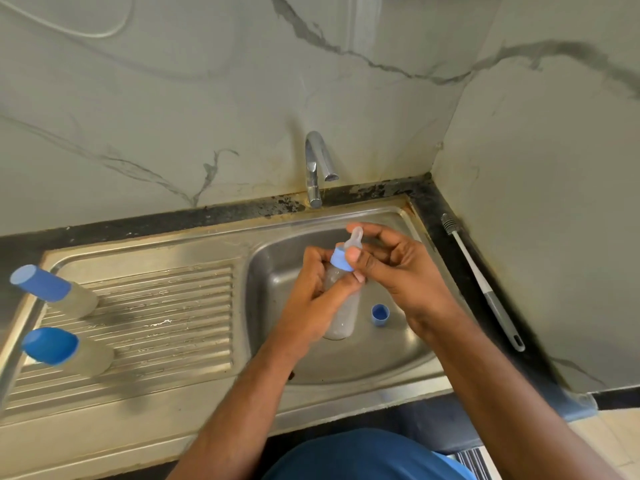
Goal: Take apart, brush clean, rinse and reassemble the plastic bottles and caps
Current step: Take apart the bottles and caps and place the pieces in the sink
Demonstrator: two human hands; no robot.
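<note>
— 3 bottles in all? And which step?

— Yes, 3: 1 held over the sink (398, 216), 2 capped ones standing on the ridged drainboard (156, 306) at left, a far bottle (74, 299) and a near bottle (88, 355). Looks like taking apart, first of the 3.

— Grip?

— Left hand (308, 299) wrapped round the clear bottle (343, 313), fingers curled on its upper body. Right hand (391, 265) pinching the blue ring (340, 259) between thumb and fingers, teat (355, 239) poking up above.

— Already off?

— 1 blue cap (380, 315), lying open side up in the basin, just right of the bottle.

— Next?

— Probably twisting the ring loose against the left hand's hold, then pulling the teat out. Wet plastic, so a firm pinch needed.

— Anything else counted?

— 1 brush (485, 289) untouched on the right counter, 1 tap (317, 168) at the far edge, no water seen running.
</note>
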